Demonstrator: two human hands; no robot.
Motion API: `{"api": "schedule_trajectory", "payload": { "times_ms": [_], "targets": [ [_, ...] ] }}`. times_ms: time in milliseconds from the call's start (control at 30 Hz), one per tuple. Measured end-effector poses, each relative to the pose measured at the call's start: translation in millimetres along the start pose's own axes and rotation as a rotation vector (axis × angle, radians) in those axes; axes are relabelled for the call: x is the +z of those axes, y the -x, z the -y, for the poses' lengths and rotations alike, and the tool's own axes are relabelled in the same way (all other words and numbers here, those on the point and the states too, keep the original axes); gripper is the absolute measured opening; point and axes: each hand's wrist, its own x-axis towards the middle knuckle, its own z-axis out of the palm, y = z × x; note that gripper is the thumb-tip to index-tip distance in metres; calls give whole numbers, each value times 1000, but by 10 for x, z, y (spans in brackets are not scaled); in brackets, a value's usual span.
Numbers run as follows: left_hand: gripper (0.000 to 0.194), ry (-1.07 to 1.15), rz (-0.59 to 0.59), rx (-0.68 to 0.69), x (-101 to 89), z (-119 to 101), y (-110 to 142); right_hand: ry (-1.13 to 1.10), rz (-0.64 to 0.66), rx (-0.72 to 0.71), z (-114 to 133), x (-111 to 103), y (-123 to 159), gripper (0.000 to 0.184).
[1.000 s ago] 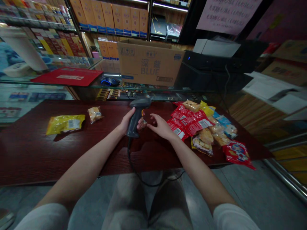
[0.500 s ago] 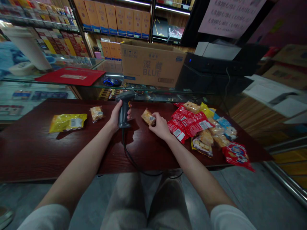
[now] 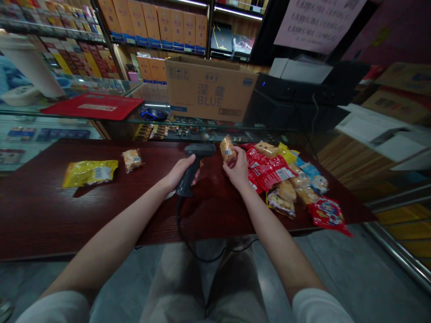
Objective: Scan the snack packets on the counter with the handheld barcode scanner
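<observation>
Scanner (image 3: 186, 186) clenched in your left hand (image 3: 180, 175), and you're holding its black head level, nose pointing right, just beside the small snack packet (image 3: 228, 149) that your right hand (image 3: 237, 169) is pinching between fingers and thumb. You're keeping that packet's long axis tilted up and away from you, with a white label showing on its face. Your right hand is sitting nearer the heap of packets (image 3: 269, 172), mostly red, spreading toward the right end of the dark wood table (image 3: 101, 211), while a yellow packet (image 3: 90, 174) and a small clear packet (image 3: 132, 160) are lying well apart toward the left. Scanner cable (image 3: 177, 220) is trailing over the near edge. Beyond, a glass counter (image 3: 111, 119) is carrying a red mat (image 3: 92, 106), a computer mouse (image 3: 154, 114) and a cardboard box (image 3: 208, 92), with boxed goods (image 3: 168, 24) lining the shelves.
</observation>
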Motion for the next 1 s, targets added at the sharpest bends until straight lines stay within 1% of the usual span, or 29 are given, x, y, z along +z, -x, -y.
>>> {"api": "schedule_trajectory", "payload": {
  "times_ms": [133,433,567,633,700,767,800,867,933,967,1000],
  "targets": [
    [57,-11,14,-7,52,5,21,12,0,3,14,-11,-1,59],
    [60,15,42,-9,73,12,26,-6,-24,-3,43,1,-5,51],
    [60,-1,46,-20,101,-10,54,-9,-3,-65,37,-12,0,51],
    [61,-13,38,-16,76,-53,59,7,-13,-90,29,-57,-11,52],
    [57,-33,-6,4,-5,-128,51,61,-40,-84,19,-145,-37,52],
    [49,-57,-99,31,-152,-224,31,169,-83,-27,-1,-269,-73,52],
    [44,-68,-158,39,-249,-273,19,238,-114,23,-17,-338,-93,52],
    [36,-60,-326,102,-473,-356,-2,375,-188,146,-66,-472,-129,52],
    [30,-60,-489,149,-714,-402,-13,466,-249,255,-133,-577,-153,52],
    [27,-75,-548,159,-830,-408,-14,492,-265,293,-168,-613,-159,51],
    [24,-105,-582,153,-937,-404,-12,507,-271,321,-201,-639,-162,51]
  ]
}}
